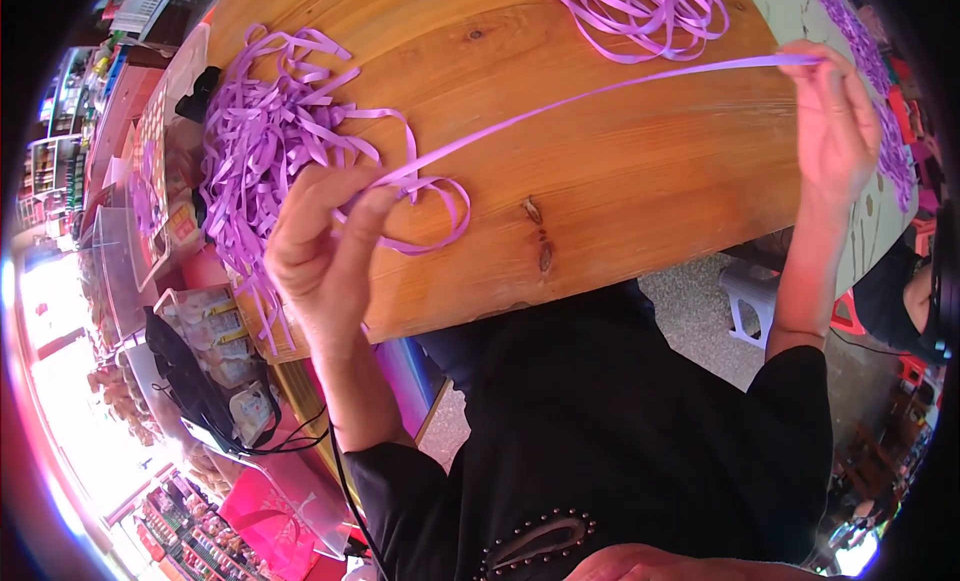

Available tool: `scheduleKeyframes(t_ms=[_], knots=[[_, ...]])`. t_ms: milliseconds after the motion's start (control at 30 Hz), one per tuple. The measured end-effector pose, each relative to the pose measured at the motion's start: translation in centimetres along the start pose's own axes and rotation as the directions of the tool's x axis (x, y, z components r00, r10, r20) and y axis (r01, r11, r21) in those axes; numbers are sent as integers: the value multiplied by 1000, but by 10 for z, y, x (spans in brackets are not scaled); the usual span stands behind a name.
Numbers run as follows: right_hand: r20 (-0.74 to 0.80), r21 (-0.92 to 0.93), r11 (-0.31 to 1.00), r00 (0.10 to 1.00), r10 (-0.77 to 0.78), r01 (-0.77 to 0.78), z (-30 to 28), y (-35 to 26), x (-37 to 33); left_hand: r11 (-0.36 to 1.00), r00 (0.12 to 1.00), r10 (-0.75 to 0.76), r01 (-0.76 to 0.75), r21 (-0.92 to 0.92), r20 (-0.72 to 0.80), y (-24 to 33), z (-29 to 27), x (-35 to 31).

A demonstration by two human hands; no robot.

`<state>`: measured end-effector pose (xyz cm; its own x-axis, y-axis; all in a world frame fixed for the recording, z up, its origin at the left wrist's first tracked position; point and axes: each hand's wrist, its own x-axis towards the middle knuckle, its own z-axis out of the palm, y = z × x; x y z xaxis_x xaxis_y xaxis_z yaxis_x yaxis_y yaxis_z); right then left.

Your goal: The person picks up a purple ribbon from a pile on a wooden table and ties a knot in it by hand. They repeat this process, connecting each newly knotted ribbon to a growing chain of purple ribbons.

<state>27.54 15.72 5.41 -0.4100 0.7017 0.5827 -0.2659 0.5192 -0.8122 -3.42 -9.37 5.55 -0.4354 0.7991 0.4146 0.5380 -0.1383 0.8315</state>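
Note:
A narrow purple ribbon (560, 103) is stretched between my two hands above a wooden table (640, 171). My left hand (325, 231) pinches it near the table's left side, with thumb and fingers closed. Far out to the right, my right hand (835, 121) is closed on the ribbon's other part, arm extended. Behind and beside my left hand lies a large tangled heap of purple ribbon (265, 131), and a loose loop hangs by its fingers. Looser coils of purple ribbon (650, 16) lie at the table's far edge.
To the right, another pale surface (875, 231) carries a long strip of purple material (862, 51). A light plastic stool (750, 301) stands under the table. Bags and a black cable (345, 481) are at the lower left, near stocked shelves. A person sits at the far right.

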Motion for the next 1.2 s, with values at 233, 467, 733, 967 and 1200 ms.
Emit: scheduleKeyframes(t_ms=[233, 467, 733, 967, 1200], knots=[[-116, 374, 914, 970, 215, -158, -113, 26, 3, 999, 998, 16, -14, 29, -67, -8, -52, -14], [-149, 758, 650, 956, 252, -54, -171, 23, 4, 994, 994, 23, -10, 113, -111, -21, -88, -24], [-245, 869, 493, 907, 344, 48, -141, 13, 7, 953, 964, -192, 138, -268, -186, -50, -93, -47], [-21, 999, 53, 962, 273, 7, -88, 37, 7, -121, 961, -278, -42, -992, -7, -76, -78, -33], [-73, 747, 658, 974, 216, -90, -50, 20, 5, -118, 969, -248, -7, -993, 23, -74, -68, 6]])
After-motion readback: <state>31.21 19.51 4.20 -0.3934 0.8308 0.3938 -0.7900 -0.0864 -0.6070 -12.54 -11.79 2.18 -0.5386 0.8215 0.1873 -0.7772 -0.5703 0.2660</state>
